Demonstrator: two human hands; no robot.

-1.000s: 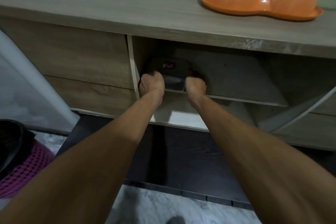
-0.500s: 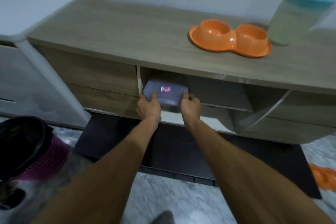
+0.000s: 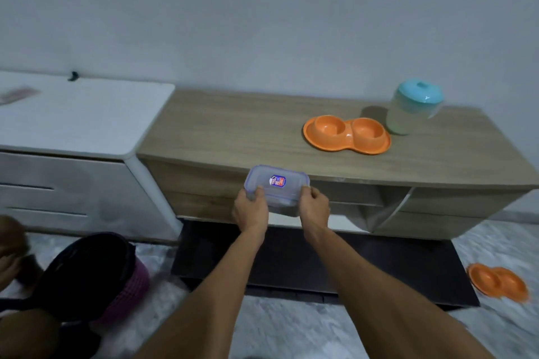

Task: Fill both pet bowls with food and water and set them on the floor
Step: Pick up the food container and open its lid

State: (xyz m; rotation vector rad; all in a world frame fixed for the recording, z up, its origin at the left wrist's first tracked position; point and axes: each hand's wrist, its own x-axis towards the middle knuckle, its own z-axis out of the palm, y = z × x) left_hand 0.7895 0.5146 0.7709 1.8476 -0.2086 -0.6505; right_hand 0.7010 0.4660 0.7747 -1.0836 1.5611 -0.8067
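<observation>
- left hand (image 3: 251, 211) and right hand (image 3: 314, 208) both grip a clear lidded container (image 3: 276, 187), fingers wrapped round its ends, in front of the wooden cabinet (image 3: 233, 128)
- lid sticker's too blurry to read
- orange double bowl (image 3: 346, 134) sits on the cabinet top beside a teal-lidded jug (image 3: 414, 108); another orange bowl (image 3: 498, 283) is on the floor

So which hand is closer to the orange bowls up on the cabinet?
The right hand. It holds the right end of the clear container, on the side towards the orange double bowl on the cabinet top. The left hand holds the container's other end, farther away.
</observation>
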